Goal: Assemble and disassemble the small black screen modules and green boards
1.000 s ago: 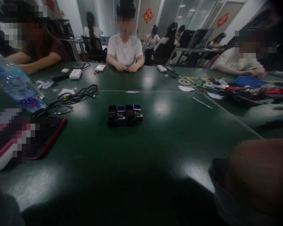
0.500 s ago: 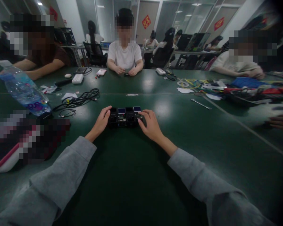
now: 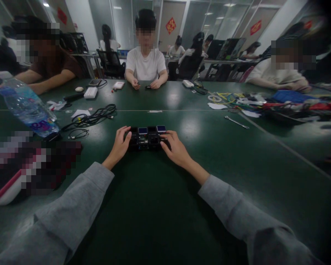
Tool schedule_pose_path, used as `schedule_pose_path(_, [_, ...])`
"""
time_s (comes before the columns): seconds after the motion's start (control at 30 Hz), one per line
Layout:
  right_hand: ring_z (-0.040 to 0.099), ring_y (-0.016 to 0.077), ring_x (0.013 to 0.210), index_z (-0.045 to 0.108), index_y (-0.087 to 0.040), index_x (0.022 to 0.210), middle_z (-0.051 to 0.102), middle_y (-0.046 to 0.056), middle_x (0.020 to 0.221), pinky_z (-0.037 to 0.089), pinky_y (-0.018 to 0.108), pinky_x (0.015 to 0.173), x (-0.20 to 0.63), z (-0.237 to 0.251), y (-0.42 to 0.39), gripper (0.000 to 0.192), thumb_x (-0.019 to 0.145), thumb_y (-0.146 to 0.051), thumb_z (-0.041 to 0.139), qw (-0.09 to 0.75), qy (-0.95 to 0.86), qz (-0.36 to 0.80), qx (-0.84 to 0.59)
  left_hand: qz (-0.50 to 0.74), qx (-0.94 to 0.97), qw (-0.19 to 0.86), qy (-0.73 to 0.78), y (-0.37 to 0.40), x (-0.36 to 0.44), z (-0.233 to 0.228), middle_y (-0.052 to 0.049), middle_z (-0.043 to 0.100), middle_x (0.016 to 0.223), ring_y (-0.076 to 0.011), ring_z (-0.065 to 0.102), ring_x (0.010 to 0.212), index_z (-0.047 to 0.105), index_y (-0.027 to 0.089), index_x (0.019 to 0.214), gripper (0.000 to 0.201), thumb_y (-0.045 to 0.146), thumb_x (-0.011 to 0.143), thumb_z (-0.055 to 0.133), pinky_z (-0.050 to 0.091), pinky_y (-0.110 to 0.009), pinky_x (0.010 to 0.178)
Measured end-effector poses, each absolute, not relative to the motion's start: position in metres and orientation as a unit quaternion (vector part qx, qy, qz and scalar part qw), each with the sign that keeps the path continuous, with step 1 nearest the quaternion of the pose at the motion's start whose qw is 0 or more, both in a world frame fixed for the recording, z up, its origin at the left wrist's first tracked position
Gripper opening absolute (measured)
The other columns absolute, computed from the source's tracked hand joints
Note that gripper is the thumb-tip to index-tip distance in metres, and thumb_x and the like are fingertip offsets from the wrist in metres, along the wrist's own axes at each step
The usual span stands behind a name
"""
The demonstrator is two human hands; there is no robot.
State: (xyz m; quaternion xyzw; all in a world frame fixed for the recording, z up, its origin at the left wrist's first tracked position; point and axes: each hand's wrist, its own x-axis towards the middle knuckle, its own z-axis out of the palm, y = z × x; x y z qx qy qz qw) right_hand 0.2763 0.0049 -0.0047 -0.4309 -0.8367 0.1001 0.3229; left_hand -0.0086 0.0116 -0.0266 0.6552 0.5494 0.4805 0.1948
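Black module row (image 3: pixel 148 137), two blue screens, flat.

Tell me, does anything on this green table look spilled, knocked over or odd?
Only the water bottle at the left: it appears tipped on its side beside loose black cables. Nothing looks spilled. Both hands grip the black modules.

Black module block (image 3: pixel 147 137), dark green table (image 3: pixel 160 206)

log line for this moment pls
left hand: gripping left end of black module block | right hand: gripping right end | block: on green table
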Motion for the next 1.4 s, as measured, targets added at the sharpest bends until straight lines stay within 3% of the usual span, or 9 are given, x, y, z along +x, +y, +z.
schedule_pose_path(0.17, [0.052, 0.0308, 0.123, 0.055, -0.021, 0.123, 0.046, 0.015, 0.132, 0.050, 0.054, 0.100, 0.276, -0.004, 0.005, 0.033, 0.103, -0.043, 0.042, 0.326, -0.844, 0.077, -0.418, 0.464, 0.693, 0.117, 0.539, 0.000, -0.002, -0.012, -0.011, 0.046, 0.145, -0.0270, 0.040, 0.139, 0.055, 0.026, 0.131, 0.046, 0.057, 0.098, 0.045, 0.032, -0.053, 0.117])
schedule_pose_path(0.43, [0.052, 0.0309, 0.121, 0.055, -0.020, 0.123, 0.046, 0.016, 0.130, 0.051, 0.052, 0.098, 0.275, -0.003, 0.005, 0.033, 0.103, -0.041, 0.041, 0.329, -0.846, 0.074, -0.412, 0.332, 0.837, -0.023, 0.435, -0.021, 0.013, 0.005, -0.008, 0.048, 0.149, -0.0346, 0.035, 0.142, 0.058, 0.031, 0.129, 0.059, 0.061, 0.080, 0.071, 0.029, -0.056, 0.114])
schedule_pose_path(0.63, [0.053, 0.0308, 0.119, 0.056, -0.021, 0.122, 0.047, 0.015, 0.128, 0.053, 0.052, 0.094, 0.276, -0.003, 0.005, 0.031, 0.102, -0.040, 0.042, 0.325, -0.849, 0.067, -0.411, 0.303, 0.850, -0.045, 0.428, -0.020, 0.013, 0.002, -0.005, 0.050, 0.148, -0.0313, 0.036, 0.142, 0.061, 0.033, 0.126, 0.038, 0.041, 0.090, 0.067, 0.031, -0.055, 0.113])
schedule_pose_path(0.93, [0.056, 0.0297, 0.116, 0.054, -0.021, 0.122, 0.045, 0.014, 0.129, 0.055, 0.052, 0.094, 0.274, -0.003, 0.005, 0.029, 0.102, -0.040, 0.042, 0.328, -0.847, 0.088, -0.409, 0.300, 0.848, -0.051, 0.434, -0.017, 0.016, 0.001, -0.007, 0.052, 0.145, -0.0314, 0.042, 0.137, 0.059, 0.030, 0.128, 0.036, 0.036, 0.092, 0.064, 0.036, -0.053, 0.109])
schedule_pose_path(1.13, [0.057, 0.0300, 0.113, 0.053, -0.021, 0.124, 0.043, 0.015, 0.132, 0.056, 0.052, 0.091, 0.275, -0.003, 0.003, 0.032, 0.103, -0.042, 0.041, 0.321, -0.845, 0.100, -0.416, 0.376, 0.810, 0.014, 0.449, -0.014, 0.012, 0.002, -0.008, 0.053, 0.144, -0.0296, 0.045, 0.134, 0.057, 0.030, 0.130, 0.047, 0.051, 0.088, 0.066, 0.036, -0.052, 0.111])
schedule_pose_path(1.3, [0.057, 0.0281, 0.111, 0.053, -0.021, 0.123, 0.046, 0.014, 0.129, 0.054, 0.049, 0.094, 0.275, -0.001, 0.004, 0.033, 0.104, -0.042, 0.037, 0.335, -0.840, 0.109, -0.414, 0.550, 0.611, 0.172, 0.542, 0.003, -0.003, -0.009, -0.010, 0.062, 0.125, -0.0238, 0.057, 0.118, 0.063, 0.023, 0.117, 0.037, 0.051, 0.098, 0.049, 0.045, -0.044, 0.102])
schedule_pose_path(1.4, [0.057, 0.0272, 0.110, 0.055, -0.021, 0.119, 0.048, 0.013, 0.125, 0.052, 0.048, 0.094, 0.276, -0.002, 0.006, 0.032, 0.105, -0.041, 0.034, 0.358, -0.825, 0.120, -0.420, 0.612, 0.489, 0.256, 0.566, 0.012, -0.009, -0.017, -0.008, 0.067, 0.114, -0.0202, 0.062, 0.103, 0.064, 0.022, 0.108, 0.030, 0.047, 0.095, 0.054, 0.049, -0.038, 0.095])
